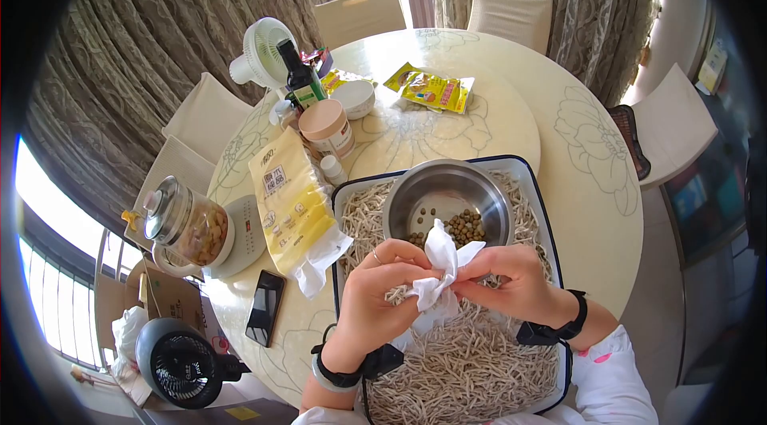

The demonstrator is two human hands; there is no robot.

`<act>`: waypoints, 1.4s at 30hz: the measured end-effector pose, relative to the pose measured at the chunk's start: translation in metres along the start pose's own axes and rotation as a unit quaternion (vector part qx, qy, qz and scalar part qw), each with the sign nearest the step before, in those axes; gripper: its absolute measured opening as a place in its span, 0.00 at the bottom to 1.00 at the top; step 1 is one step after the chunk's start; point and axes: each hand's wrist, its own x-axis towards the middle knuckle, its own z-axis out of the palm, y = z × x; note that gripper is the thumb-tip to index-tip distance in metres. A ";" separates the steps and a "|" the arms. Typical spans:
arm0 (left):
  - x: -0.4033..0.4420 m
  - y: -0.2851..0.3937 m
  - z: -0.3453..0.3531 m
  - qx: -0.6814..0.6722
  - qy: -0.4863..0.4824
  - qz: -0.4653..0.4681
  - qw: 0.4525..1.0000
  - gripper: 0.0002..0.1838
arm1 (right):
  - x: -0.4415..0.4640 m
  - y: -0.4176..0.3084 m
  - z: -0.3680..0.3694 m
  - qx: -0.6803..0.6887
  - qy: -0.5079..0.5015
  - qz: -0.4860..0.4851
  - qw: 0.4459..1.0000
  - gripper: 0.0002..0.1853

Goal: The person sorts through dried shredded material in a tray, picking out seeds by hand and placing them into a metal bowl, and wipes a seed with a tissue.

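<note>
White tissue [443,256] is at six o'clock from the steel bowl [435,183], above pellets [471,365]; left hand [379,295] and right hand [523,285] clamp it, each grip pinching one side, presumably because it's limp.

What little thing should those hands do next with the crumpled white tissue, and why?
Perhaps give the crumpled white tissue a small twist: the bare left hand and bare right hand both pinch it, while its ends flare out loosely.
</note>
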 end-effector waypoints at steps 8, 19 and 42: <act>0.004 0.007 0.002 -0.108 0.004 -0.013 0.994 0.10 | -0.005 0.004 0.007 0.156 0.044 0.066 0.985 0.12; 0.001 0.004 0.004 -0.283 0.043 -0.106 0.952 0.10 | 0.000 -0.001 -0.010 0.017 0.044 -0.084 0.995 0.08; 0.001 0.003 0.006 -0.184 -0.030 -0.041 0.982 0.13 | -0.002 0.000 -0.003 0.065 0.030 -0.020 0.997 0.11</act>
